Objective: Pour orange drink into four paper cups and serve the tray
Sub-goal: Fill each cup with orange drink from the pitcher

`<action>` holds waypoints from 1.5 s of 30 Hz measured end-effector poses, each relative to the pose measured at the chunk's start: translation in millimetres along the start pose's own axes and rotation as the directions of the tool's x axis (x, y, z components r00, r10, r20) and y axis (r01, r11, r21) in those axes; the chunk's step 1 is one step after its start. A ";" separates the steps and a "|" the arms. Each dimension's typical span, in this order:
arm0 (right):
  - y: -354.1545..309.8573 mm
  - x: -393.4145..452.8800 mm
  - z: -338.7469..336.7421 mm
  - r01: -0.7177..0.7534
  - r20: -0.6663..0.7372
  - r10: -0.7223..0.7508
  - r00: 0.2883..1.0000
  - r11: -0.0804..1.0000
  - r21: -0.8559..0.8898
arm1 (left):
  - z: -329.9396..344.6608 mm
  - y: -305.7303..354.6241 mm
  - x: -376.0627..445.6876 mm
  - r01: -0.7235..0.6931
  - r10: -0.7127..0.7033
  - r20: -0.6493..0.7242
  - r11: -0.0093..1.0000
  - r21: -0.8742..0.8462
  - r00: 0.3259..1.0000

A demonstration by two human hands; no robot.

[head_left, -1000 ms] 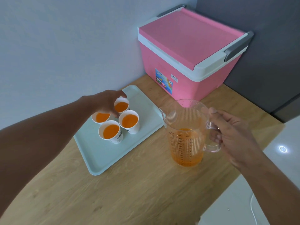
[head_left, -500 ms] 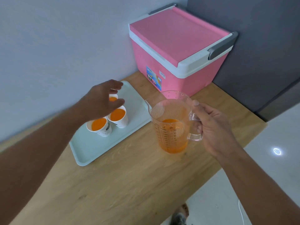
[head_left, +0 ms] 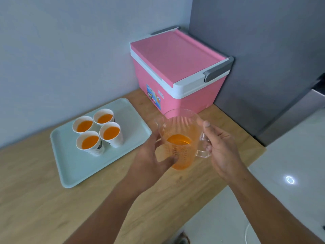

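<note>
Several white paper cups [head_left: 110, 132] filled with orange drink stand close together on the back half of a pale green tray [head_left: 73, 173]. To the right of the tray is a clear ribbed plastic jug [head_left: 179, 131], orange drink filling its lower part. My right hand [head_left: 221, 150] grips the jug's handle with the thumb raised. My left hand [head_left: 151, 159] cups the jug's lower left side, fingers pressed against its wall. Whether the jug's base rests on the wooden table [head_left: 44, 208] is hidden by my hands.
A pink cooler box [head_left: 175, 67] with a white rim and grey handles stands shut in the back corner, just behind the jug. A grey cabinet [head_left: 263, 50] rises to the right. The table's edge runs diagonally at the right, with white floor [head_left: 290, 155] below.
My left hand has left the cups on the tray and moved right onto the jug's side. My right hand keeps its hold on the handle.
</note>
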State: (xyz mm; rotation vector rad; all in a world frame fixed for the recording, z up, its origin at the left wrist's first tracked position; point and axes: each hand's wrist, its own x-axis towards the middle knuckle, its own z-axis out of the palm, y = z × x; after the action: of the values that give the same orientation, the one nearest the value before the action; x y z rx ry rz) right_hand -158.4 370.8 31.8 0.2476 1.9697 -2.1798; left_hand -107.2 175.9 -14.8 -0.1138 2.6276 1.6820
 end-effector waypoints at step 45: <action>8.6 195.3 -143.1 0.114 0.089 -0.102 0.991 0.982 -0.149 | 156.0 35.6 137.1 0.084 -0.054 -0.195 0.985 0.148 0.979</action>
State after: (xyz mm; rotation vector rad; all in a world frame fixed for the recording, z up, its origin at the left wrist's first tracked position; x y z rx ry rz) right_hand -345.9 506.3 -40.2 0.0294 2.1377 -2.0505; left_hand -250.0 325.4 -55.6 -0.3763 2.8431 1.5074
